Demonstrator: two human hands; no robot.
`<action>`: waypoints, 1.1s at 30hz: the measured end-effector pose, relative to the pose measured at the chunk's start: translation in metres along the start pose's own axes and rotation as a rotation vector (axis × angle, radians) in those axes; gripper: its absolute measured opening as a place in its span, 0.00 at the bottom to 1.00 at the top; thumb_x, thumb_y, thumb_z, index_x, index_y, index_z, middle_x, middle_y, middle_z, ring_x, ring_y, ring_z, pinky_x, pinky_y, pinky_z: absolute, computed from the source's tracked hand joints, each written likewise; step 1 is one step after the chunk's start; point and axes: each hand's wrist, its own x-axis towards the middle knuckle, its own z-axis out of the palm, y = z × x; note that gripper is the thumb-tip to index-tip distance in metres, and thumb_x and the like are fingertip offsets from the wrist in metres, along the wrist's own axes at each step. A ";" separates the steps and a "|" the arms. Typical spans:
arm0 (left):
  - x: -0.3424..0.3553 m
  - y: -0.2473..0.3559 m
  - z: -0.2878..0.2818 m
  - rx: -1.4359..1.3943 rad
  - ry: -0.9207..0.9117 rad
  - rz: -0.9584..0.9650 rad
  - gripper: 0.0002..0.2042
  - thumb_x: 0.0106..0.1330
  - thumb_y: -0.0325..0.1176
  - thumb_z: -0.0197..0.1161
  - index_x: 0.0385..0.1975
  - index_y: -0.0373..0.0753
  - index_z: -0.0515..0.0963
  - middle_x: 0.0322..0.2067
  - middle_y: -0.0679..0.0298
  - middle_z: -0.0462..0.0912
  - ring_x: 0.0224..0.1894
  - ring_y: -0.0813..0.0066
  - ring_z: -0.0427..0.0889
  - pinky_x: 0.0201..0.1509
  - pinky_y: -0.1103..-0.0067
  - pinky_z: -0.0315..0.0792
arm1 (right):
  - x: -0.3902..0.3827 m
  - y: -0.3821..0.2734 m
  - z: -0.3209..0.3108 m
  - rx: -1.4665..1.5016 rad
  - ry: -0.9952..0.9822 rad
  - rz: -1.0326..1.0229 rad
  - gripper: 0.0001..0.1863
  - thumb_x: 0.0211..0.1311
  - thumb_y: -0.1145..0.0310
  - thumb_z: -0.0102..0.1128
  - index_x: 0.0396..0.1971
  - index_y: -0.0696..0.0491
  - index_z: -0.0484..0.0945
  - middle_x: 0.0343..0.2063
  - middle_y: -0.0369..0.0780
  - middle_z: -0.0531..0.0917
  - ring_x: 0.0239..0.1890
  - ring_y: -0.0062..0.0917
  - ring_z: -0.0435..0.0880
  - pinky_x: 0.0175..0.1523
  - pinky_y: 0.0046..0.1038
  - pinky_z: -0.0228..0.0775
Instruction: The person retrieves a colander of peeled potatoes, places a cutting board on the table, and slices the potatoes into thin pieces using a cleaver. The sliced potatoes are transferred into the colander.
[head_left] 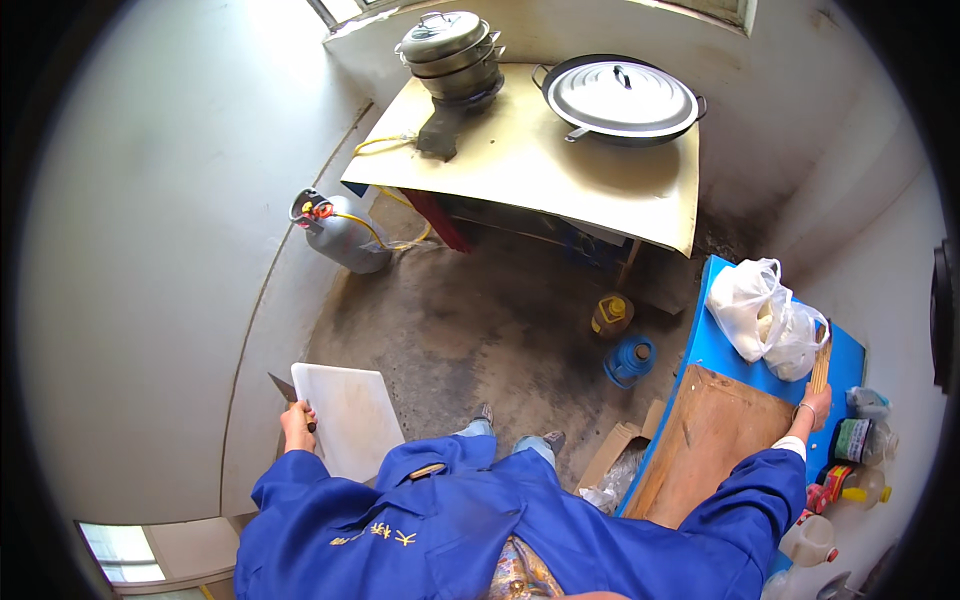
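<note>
My left hand [298,428] is closed at the left edge of a white cutting board [348,415], which hangs tilted beside my body. The same hand grips a knife [284,388]; its dark blade sticks out past the board's upper left corner. Over at the blue table, my right hand [817,404] is wrapped round a bundle of wooden chopsticks [822,366] that points away from me. Just left of the chopsticks sit white plastic bags [752,310] with pale contents. A brown wooden board [722,425] lies nearer, left of my right forearm.
Ahead stands a table [520,150] bearing stacked steamer pots [447,55] and a lidded wok [625,95]. A gas cylinder [345,238] is at its left. On the floor are a yellow-capped jug [611,315], a blue container [630,361] and a cardboard box [615,447]. Bottles [862,440] line the right wall.
</note>
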 end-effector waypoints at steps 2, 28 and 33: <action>0.000 -0.006 -0.011 0.010 0.054 -0.006 0.05 0.53 0.27 0.60 0.27 0.33 0.74 0.19 0.60 0.76 0.15 0.72 0.72 0.20 0.76 0.68 | -0.008 -0.015 -0.007 -0.106 -0.051 0.047 0.30 0.65 0.46 0.68 0.66 0.34 0.73 0.61 0.38 0.82 0.63 0.44 0.79 0.60 0.54 0.71; 0.235 -0.125 0.074 -0.331 0.189 -0.452 0.06 0.54 0.29 0.58 0.22 0.34 0.71 0.18 0.62 0.72 0.17 0.70 0.70 0.22 0.74 0.67 | -0.236 -0.309 -0.140 1.417 0.235 -0.036 0.16 0.73 0.60 0.62 0.49 0.57 0.85 0.39 0.36 0.87 0.39 0.19 0.84 0.37 0.21 0.74; 0.259 -0.099 0.102 -0.393 0.254 -0.498 0.07 0.55 0.32 0.59 0.24 0.35 0.72 0.20 0.63 0.74 0.18 0.73 0.69 0.22 0.76 0.67 | -0.296 -0.522 -0.200 1.327 0.041 -0.461 0.11 0.72 0.65 0.67 0.46 0.56 0.86 0.36 0.33 0.87 0.33 0.13 0.80 0.37 0.19 0.73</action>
